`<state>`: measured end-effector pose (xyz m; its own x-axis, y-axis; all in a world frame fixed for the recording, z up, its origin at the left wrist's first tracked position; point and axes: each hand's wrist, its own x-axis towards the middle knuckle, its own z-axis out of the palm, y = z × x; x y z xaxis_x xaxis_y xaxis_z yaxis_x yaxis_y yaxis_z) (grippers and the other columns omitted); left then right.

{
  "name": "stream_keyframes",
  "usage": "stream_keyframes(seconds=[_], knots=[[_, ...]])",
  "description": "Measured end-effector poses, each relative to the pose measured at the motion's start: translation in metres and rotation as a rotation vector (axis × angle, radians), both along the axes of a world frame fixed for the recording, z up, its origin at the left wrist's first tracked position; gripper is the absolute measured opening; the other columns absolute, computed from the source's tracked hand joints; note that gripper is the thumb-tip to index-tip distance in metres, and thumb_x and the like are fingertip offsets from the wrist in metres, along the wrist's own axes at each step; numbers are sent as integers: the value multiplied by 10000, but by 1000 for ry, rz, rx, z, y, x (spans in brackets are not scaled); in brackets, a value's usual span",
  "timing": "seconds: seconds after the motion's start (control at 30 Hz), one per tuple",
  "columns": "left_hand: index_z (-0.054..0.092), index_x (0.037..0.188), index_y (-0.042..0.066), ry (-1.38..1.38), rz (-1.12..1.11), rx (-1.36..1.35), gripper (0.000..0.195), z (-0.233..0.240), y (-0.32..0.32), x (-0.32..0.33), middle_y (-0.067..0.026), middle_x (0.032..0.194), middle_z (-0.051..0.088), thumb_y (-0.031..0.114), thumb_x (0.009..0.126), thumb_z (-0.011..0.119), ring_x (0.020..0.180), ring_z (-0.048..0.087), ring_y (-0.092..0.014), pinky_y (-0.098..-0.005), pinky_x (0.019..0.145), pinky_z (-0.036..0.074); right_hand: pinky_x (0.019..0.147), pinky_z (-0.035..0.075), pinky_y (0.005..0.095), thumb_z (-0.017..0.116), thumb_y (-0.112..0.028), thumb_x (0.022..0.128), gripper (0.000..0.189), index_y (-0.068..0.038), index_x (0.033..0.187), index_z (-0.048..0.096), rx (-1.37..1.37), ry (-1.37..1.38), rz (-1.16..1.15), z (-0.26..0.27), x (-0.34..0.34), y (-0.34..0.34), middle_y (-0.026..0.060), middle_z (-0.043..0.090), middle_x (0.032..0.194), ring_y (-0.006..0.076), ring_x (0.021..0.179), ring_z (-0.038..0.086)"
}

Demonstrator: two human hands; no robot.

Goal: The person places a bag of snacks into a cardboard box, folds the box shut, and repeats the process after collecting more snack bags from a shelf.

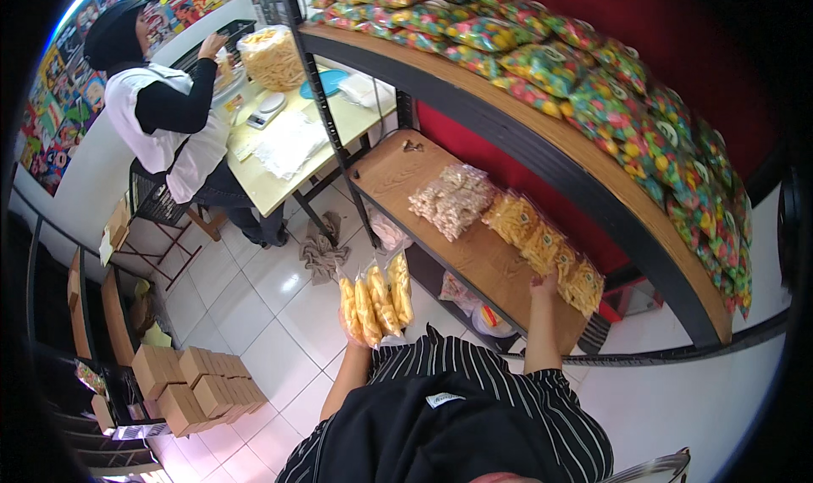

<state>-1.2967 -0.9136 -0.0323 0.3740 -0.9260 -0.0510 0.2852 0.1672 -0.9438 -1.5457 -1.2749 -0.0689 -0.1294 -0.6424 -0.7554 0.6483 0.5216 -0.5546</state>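
My left hand point(351, 329), low in front of the shelf, holds several clear bags of yellow snack sticks point(380, 299) side by side and upright. My right hand point(543, 284) reaches over the wooden lower shelf point(473, 264), close beside a row of clear bags of yellow snacks point(540, 238). These bags lean on one another and bear small round labels. The fingers of my right hand are small and partly hidden, so I cannot tell whether they grip a bag. Farther along the same shelf lie bags of pale, small-pieced snacks point(452, 198).
Multicoloured snack bags point(610, 108) fill the upper shelf point(508, 80). A co-worker point(165, 108) stands at a yellow table point(273, 188) with a scale point(267, 110) and a large snack bag point(272, 57). Cardboard boxes point(206, 381) and a crumpled cloth point(322, 251) are on the tiled floor.
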Motion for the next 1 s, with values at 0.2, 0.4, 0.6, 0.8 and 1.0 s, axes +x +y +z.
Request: stream_keyframes(seconds=[0.2, 0.4, 0.6, 0.8, 1.0], knots=[[415, 1185, 63, -1108, 117, 751, 534, -2, 10, 27, -138, 1164, 467, 425, 809, 304, 1058, 447, -309, -442, 917, 342, 493, 367, 251, 572, -330, 773, 351, -110, 1016, 445, -134, -44, 58, -25, -16, -8, 17, 443, 863, 140, 585, 447], [376, 1219, 73, -1128, 212, 664, 546, 5, 22, 40, -134, 1197, 442, 426, 811, 293, 1084, 427, -311, -459, 934, 315, 519, 383, 243, 543, -345, 793, 300, -116, 968, 463, 23, -32, -9, -2, 15, 4, 12, 449, 788, 137, 636, 473], [348, 1247, 85, -1049, 258, 709, 593, -14, 27, 0, -132, 1230, 413, 472, 800, 300, 1117, 398, -321, -462, 949, 296, 616, 399, 245, 521, -348, 805, 346, -118, 1057, 464, 2, 15, 118, -13, 4, -7, 43, 473, 880, 142, 733, 494], [323, 1263, 98, -1067, 265, 824, 637, -27, 62, -58, -131, 1245, 395, 514, 780, 313, 1127, 387, -320, -460, 957, 287, 636, 411, 257, 509, -251, 826, 320, -78, 1090, 456, -43, -7, 66, -23, -5, -20, 60, 501, 951, 162, 739, 508], [332, 1256, 97, -999, 325, 1058, 635, -24, 104, -120, -130, 1236, 404, 512, 776, 317, 1125, 390, -317, -458, 952, 294, 589, 426, 257, 437, -185, 849, 259, -42, 1064, 455, -417, 216, -4, -6, -2, 6, 105, 526, 882, 194, 710, 521]])
